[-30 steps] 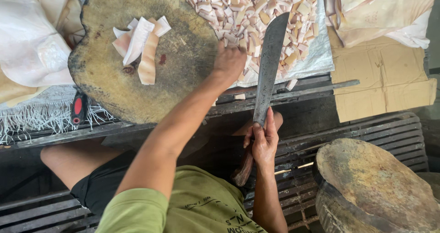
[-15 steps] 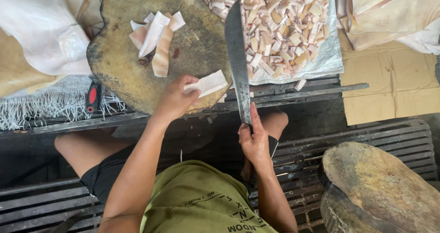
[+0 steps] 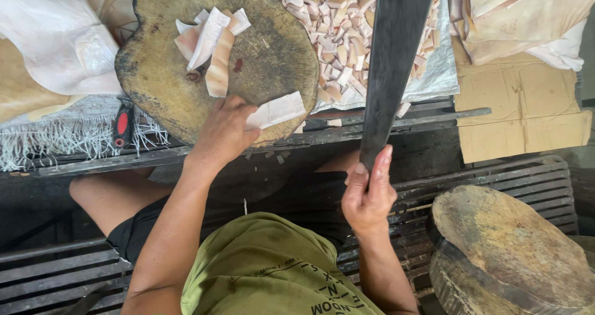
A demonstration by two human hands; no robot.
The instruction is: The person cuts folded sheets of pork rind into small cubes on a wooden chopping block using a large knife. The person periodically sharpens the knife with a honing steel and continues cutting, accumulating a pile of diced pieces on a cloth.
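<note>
The near right part of the round chopping block (image 3: 273, 48) lay bare, open to a hand. Strips (image 3: 207, 45) crowded its far left. A raised cleaver (image 3: 396, 55) barred the way right, over the heap of cut pieces (image 3: 338, 36). A second block (image 3: 508, 247) filled the near right.

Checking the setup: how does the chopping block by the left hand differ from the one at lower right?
The upper chopping block carries pale strips, and the left hand rests on it; the lower-right block is bare and untouched. The upper one looks darker. Both are round, worn wood.
</note>
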